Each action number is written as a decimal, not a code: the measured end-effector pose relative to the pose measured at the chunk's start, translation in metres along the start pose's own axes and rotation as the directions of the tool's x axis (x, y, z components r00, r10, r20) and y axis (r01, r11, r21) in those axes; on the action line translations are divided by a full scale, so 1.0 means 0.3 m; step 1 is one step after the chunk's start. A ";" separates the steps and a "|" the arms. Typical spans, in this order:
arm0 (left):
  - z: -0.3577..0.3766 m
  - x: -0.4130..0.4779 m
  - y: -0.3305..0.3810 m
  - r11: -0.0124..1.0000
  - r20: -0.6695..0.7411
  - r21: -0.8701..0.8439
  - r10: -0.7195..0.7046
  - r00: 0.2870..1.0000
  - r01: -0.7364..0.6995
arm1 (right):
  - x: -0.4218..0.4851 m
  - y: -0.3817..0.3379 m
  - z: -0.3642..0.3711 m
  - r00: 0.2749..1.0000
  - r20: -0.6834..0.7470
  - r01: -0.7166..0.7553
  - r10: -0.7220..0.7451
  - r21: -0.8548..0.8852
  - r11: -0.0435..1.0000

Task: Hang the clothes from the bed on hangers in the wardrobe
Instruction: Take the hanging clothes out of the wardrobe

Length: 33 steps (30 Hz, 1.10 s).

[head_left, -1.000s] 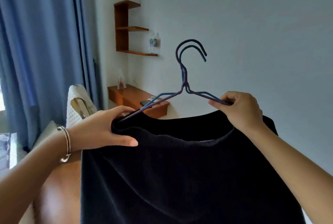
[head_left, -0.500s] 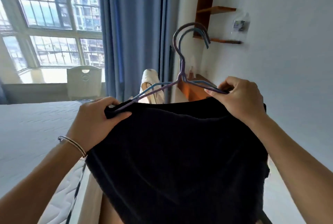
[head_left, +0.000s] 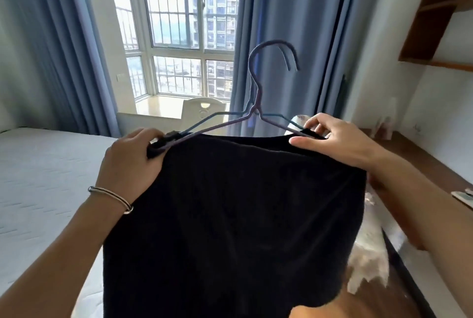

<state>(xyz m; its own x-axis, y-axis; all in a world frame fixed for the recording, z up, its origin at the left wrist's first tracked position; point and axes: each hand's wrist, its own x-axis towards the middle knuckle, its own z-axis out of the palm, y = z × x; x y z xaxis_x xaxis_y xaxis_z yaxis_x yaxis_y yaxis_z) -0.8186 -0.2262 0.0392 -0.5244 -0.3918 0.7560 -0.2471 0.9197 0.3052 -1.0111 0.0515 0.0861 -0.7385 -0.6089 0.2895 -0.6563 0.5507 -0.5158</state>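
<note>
- Head view: a black garment (head_left: 230, 215) hangs in mid-air in front of the person, draped over two wire hangers (head_left: 258, 98) held together, one purple and one blue-green.
- Left hand (head_left: 128, 164), with a bracelet (head_left: 112, 196) on its wrist, has its fingers curled round the garment's upper left corner and the end of the hanger arm there.
- Right hand (head_left: 340, 143) pinches the garment's top edge and the right hanger arm between thumb and fingers.
- Garment's top edge runs nearly straight between the two hands; its left side falls past the bottom of the frame.
- Both hooks stand upright above the garment, with free air round them, in front of the window (head_left: 179, 36) and a blue curtain (head_left: 281, 36).
- Bed (head_left: 38, 176) lies to the left, its near edge running under the left forearm.
- Wooden desk (head_left: 409, 164) runs along the right wall, near the right forearm, with a wooden shelf (head_left: 435, 10) above it.
- White chair (head_left: 202, 110) stands by the window sill, well behind the hangers.
</note>
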 end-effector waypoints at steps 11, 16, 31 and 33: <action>0.372 0.219 -0.340 0.923 -0.061 0.216 -0.313 0.948 0.319 | 0.807 0.260 0.408 0.924 0.281 0.229 -0.258 0.130 0.965; 0.504 0.380 -0.402 0.826 -0.157 0.183 -0.511 0.845 0.533 | 1.218 0.255 0.571 0.893 0.183 0.393 -0.412 0.131 0.910; 0.627 0.783 -0.857 0.706 -0.333 0.381 -0.497 0.801 0.596 | 1.993 -0.140 0.958 0.802 -0.086 0.597 -0.591 0.110 0.794; 0.629 0.814 -0.935 0.690 -0.353 0.381 -0.507 0.787 0.615 | 2.057 -0.202 1.016 0.791 -0.077 0.611 -0.606 0.092 0.786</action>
<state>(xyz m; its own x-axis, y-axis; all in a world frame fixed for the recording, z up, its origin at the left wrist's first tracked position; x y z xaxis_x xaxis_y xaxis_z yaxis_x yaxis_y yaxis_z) -1.0313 -0.5849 0.0291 0.0002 -0.7649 0.6442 -0.8034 0.3835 0.4555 -1.3799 -0.5315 0.0501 -0.1984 -0.7721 0.6038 -0.9531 0.0083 -0.3026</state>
